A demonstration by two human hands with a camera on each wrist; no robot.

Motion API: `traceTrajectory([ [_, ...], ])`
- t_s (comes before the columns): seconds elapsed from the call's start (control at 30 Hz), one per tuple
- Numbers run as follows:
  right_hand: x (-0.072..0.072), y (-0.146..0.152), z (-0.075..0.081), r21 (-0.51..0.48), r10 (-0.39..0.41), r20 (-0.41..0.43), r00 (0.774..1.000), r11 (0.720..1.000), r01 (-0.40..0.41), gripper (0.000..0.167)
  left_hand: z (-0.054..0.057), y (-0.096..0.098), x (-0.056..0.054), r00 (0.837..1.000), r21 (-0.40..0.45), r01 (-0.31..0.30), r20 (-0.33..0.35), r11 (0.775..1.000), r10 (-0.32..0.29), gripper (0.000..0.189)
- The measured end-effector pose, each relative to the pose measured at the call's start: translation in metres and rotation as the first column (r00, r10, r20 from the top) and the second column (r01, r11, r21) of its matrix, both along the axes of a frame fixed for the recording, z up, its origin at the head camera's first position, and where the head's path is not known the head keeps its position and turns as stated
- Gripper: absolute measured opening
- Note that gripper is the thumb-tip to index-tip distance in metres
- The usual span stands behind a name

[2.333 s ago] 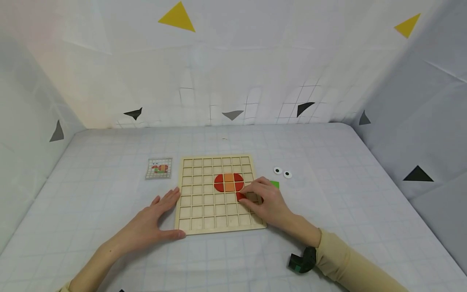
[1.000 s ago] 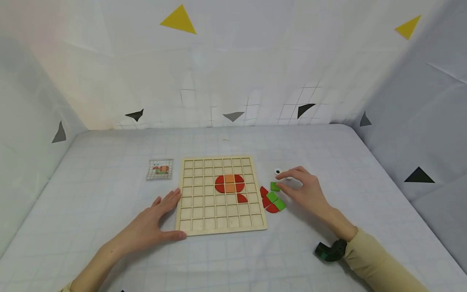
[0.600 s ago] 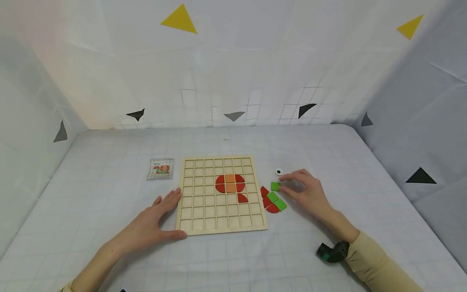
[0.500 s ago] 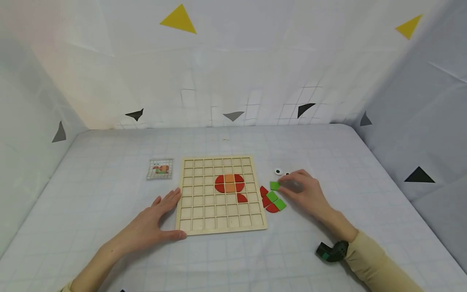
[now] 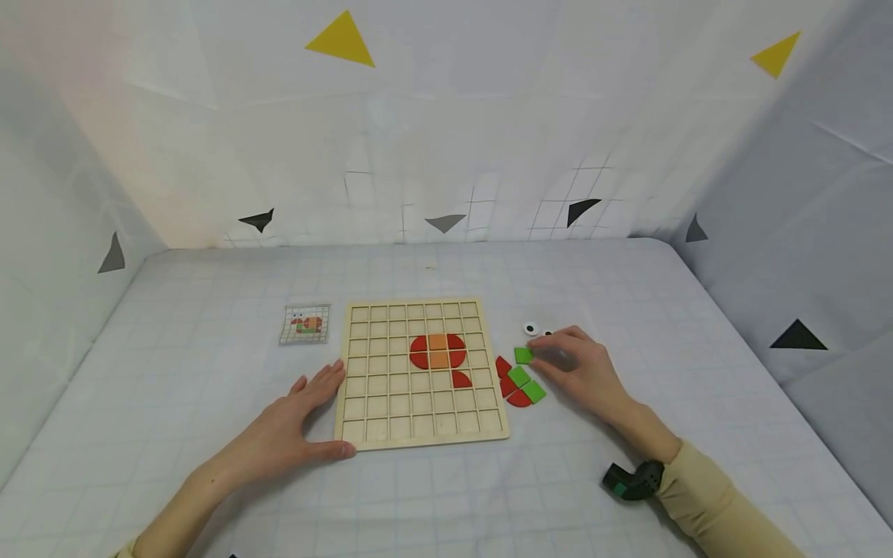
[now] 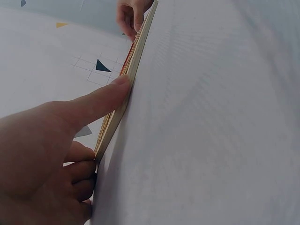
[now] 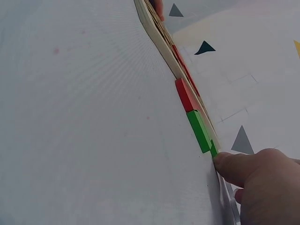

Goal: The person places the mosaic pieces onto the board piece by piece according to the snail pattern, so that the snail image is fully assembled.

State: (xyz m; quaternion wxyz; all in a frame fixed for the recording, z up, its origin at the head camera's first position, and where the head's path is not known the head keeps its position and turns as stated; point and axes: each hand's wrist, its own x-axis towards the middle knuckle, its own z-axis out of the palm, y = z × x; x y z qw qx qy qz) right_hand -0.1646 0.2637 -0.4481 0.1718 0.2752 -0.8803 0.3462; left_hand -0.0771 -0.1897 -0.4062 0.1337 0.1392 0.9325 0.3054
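Note:
A wooden grid board [image 5: 391, 407] lies flat on the table. Set in it are red quarter-round tiles [image 5: 456, 358], two orange square tiles [image 5: 438, 359] and a separate red quarter-round tile [image 5: 461, 380]. My left hand [image 5: 279, 426] rests against the board's left side, fingers straight on the edge, thumb at the near corner. Right of the board, my right hand [image 5: 582, 372] pinches a green square tile [image 5: 522, 356] at its right edge with thumb and forefinger. In the right wrist view its thumb [image 7: 234, 167] touches the green tile.
Two more green square tiles [image 5: 519, 377] and red tiles [image 5: 519, 398] lie in a cluster against the board's right side. Two round eye pieces [image 5: 531, 328] sit behind my right hand, one partly hidden. A small pattern card [image 5: 305, 324] lies left of the board.
My right hand has let go of the lower red quarter-round tile on the board and moved right to the green square tile. It has stayed there lately. My left hand has kept its place.

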Motion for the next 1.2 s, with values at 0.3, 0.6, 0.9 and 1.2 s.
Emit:
traceTrajectory([
  [0.3, 0.0, 0.0, 0.0, 0.014, -0.01, 0.014, 1.0, 1.0, 0.01, 0.038, 0.0, 0.0, 0.0, 1.0, 0.011, 0.007, -0.004, 1.0, -0.007, 0.11],
  [0.6, 0.0, -0.001, 0.001, 0.037, -0.013, 0.001, 1.0, 0.999, 0.013, 0.038, -0.002, 0.0, -0.001, 1.0, 0.001, -0.001, 0.008, 1.0, 0.001, 0.111],
  [0.9, 0.001, -0.001, 0.003, 0.041, -0.029, 0.004, 1.0, 0.999, 0.029, 0.036, 0.0, 0.0, -0.001, 1.0, 0.0, 0.004, 0.0, 1.0, -0.004, 0.111],
  [1.2, 0.001, -0.002, 0.018, -0.03, -0.117, 0.036, 0.992, 0.993, 0.118, 0.033, -0.001, 0.001, -0.003, 1.0, -0.004, 0.007, 0.023, 1.0, -0.007, 0.111],
])
